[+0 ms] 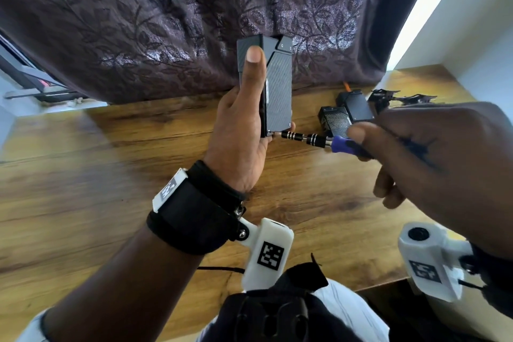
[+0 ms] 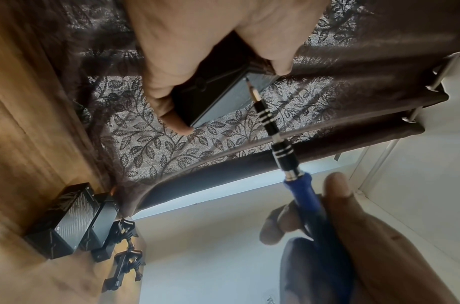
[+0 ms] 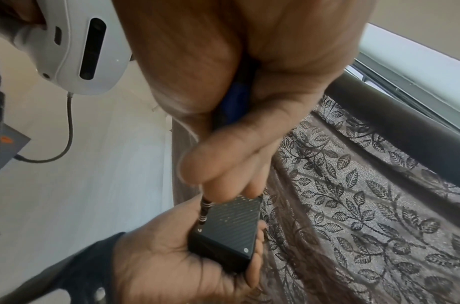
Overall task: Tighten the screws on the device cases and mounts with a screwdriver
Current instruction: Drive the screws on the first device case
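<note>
Holding the device case up off the table, the left hand wraps round it with the thumb flat along its side, while the right hand pinches the blue handle of the screwdriver, whose tip sits at the corner screw just past the left fingertips. I think it goes best with the tool kept straight and the turns slow. Under both hands is a wooden table, more cases lie beyond the right fingers, and a leafy curtain hangs behind.

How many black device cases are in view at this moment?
3. One case is held upright in the left hand; two more lie side by side on the table, right of it. Others may be hidden.
</note>
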Tool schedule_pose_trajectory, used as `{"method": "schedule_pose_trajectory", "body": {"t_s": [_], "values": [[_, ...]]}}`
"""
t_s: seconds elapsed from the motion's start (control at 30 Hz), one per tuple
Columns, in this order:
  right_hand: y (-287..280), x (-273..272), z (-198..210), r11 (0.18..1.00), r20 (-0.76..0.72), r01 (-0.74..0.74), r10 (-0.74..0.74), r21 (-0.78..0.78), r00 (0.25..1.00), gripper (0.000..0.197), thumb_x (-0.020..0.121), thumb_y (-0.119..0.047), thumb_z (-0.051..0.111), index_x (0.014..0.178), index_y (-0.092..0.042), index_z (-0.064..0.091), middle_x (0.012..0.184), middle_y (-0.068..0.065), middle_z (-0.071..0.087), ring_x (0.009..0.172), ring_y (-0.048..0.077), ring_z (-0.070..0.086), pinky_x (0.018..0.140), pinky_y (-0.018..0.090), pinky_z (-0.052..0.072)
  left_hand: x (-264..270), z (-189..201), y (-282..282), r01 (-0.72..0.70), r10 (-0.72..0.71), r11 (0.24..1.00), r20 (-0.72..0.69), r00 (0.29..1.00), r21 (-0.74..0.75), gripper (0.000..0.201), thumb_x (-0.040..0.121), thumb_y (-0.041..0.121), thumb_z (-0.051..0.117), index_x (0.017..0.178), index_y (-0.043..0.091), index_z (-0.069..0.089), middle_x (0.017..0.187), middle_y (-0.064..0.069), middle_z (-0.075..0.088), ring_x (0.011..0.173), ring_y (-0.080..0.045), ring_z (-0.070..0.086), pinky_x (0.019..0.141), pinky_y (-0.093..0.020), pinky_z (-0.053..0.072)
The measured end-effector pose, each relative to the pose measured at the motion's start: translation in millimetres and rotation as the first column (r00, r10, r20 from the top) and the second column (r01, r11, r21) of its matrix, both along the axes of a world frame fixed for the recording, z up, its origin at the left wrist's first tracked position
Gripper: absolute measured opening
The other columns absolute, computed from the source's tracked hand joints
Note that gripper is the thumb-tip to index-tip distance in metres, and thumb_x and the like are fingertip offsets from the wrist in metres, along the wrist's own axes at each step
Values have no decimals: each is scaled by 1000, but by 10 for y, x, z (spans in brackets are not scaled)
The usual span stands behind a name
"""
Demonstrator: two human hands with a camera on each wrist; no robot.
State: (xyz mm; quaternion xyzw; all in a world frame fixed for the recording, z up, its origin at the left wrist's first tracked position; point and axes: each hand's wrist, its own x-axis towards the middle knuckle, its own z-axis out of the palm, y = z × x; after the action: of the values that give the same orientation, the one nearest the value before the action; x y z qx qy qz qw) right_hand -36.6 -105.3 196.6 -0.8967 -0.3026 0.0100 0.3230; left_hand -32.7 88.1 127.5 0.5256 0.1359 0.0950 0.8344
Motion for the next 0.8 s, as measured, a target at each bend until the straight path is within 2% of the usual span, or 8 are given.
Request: {"method": "schedule_pose_trajectory", "body": {"t_s": [0.13, 0.23, 0.37, 0.43, 0.5, 0.6, 0.73, 0.8], "values": [[19, -4, 1, 996, 27, 20, -18, -86, 999, 36, 69, -54, 82, 88, -28, 66, 61, -26, 57, 68, -14, 61, 67, 15, 50, 14, -4, 9, -12, 12, 1000, 2, 1000, 10, 52, 103, 55, 45, 121, 12, 68, 101, -6, 65, 95, -23, 61, 82, -44, 52], [7, -13, 15, 999, -4, 40, -40, -14, 999, 23, 79, -49, 77, 80, -28, 68, 70, -15, 66, 55, -2, 64, 56, 27, 50, 14, -7, -17, -1, 1, 1000, 6, 1000, 20, 47, 104, 53, 44, 114, 14, 69, 95, -4, 66, 91, -22, 61, 79, -44, 52], [-4, -10, 72, 998, -55, 53, -51, 32, 997, 40, 89, -62, 64, 73, -26, 70, 57, -13, 66, 43, -2, 62, 49, 28, 50, -13, -23, -75, 25, -25, 999, 15, 1000, 22, 42, 106, 50, 43, 110, 18, 70, 91, 0, 68, 87, -18, 62, 79, -43, 51], [-13, -11, 92, 998, -43, 44, -46, -35, 998, 40, 74, -69, 76, 83, -31, 67, 68, -22, 68, 56, -4, 64, 54, 29, 51, -18, -39, -89, 25, -25, 1000, 10, 1000, 13, 41, 106, 49, 42, 109, 20, 71, 91, 1, 69, 86, -16, 63, 80, -43, 51], [-11, 5, 73, 991, 46, 33, -27, -131, 999, 40, 67, -58, 83, 88, -32, 63, 62, -18, 63, 73, -1, 64, 58, 32, 51, -11, -40, -83, 21, -21, 1000, -5, 1000, 8, 42, 106, 50, 43, 110, 19, 71, 94, 0, 69, 88, -17, 63, 80, -42, 51], [-38, 21, 28, 992, 79, 18, -8, -122, 997, 24, 71, -40, 82, 86, -29, 67, 67, -21, 62, 74, 0, 64, 54, 32, 52, 15, -47, -67, 27, -27, 1000, -8, 1000, 8, 47, 102, 54, 44, 115, 18, 70, 96, -2, 68, 90, -19, 62, 80, -41, 54], [-59, 12, 3, 1000, 8, 27, -27, -7, 1000, 38, 94, -53, 62, 70, -24, 69, 55, -12, 64, 49, -3, 64, 54, 26, 51, 33, -25, -44, 41, -42, 999, 20, 999, 31, 49, 103, 55, 43, 115, 16, 69, 93, -3, 65, 89, -22, 61, 79, -43, 53], [-70, 16, 7, 999, -28, 35, -34, 30, 999, 41, 92, -56, 58, 72, -23, 70, 55, -10, 64, 46, -1, 64, 51, 29, 54, 37, -12, -42, 41, -41, 999, 16, 999, 29, 51, 102, 57, 43, 115, 15, 68, 96, -6, 64, 90, -23, 61, 79, -43, 53]]}}
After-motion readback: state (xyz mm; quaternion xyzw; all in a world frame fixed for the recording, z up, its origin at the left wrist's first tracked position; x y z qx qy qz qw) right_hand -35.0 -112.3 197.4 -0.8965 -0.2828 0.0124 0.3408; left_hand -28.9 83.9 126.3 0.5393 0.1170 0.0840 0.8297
